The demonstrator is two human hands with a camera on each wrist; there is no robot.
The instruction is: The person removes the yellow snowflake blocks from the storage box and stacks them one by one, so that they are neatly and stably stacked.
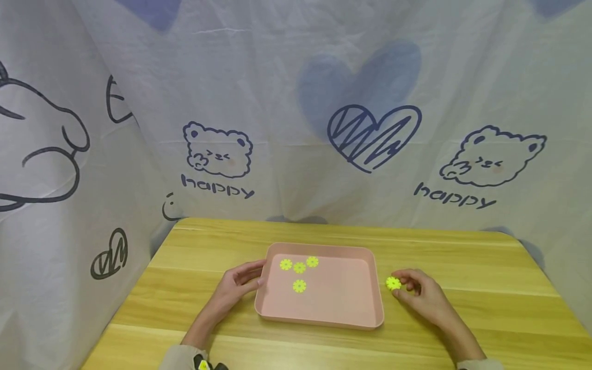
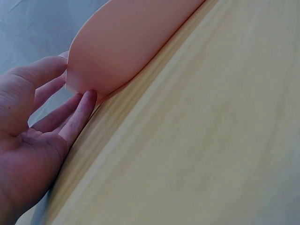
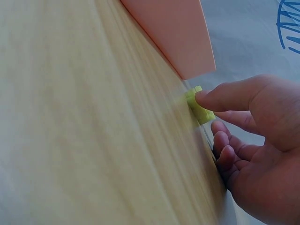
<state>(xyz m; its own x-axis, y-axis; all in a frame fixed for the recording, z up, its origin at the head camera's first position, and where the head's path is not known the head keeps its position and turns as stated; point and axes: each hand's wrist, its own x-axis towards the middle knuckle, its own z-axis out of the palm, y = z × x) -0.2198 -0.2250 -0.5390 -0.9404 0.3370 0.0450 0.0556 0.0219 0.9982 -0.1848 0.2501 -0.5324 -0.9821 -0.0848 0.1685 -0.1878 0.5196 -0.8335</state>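
In the head view, a shallow pink tray (image 1: 339, 293) lies on the table, with several flat yellow notched discs (image 1: 299, 286) in its left half. My left hand (image 1: 237, 281) is at the tray's left side. Seen from the left wrist, its fairly straight fingers (image 2: 77, 115) touch the tray's outer wall (image 2: 110, 51), and the thumb is by the rim. To the right of the tray, my right hand (image 1: 425, 298) pinches another yellow notched disc (image 1: 393, 283) between thumb and fingers. That disc (image 3: 199, 105) is low over the table in the right wrist view, the other fingers curled below it.
The wooden table (image 1: 208, 354) extends around the tray on all sides. A pale curtain (image 1: 287, 169) with printed hearts and bears hangs behind the table's far edge and along its left side.
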